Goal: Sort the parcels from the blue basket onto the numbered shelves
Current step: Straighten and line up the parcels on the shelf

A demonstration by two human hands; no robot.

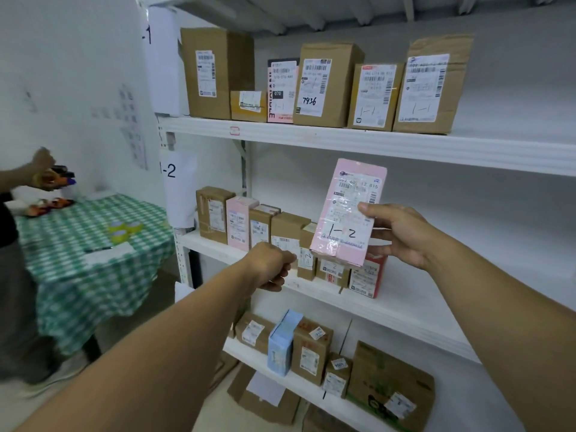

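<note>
- Tabletop [78, 275]: three tape rolls [124, 230] on the checked cloth.
- Left hand [269, 266]: one fist, fingers curled, grip empty, before the 1-2 shelf [405, 310].
- Pink parcel [346, 213]: one, marked 1-2, held before that shelf's row.
- Right hand [402, 235]: grip closed on the parcel's right edge, thumb on the label.

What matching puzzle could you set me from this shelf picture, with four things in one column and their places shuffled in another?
Things:
1. pink cardboard parcel marked 1-2
2. light blue upright carton
3. brown cardboard box marked 7936
4. yellow tape rolls

Places:
A. on the green checked tablecloth
B. on the lowest white shelf
C. held in the right hand
D. on the top white shelf

Pairs: 1-C, 2-B, 3-D, 4-A.
</note>
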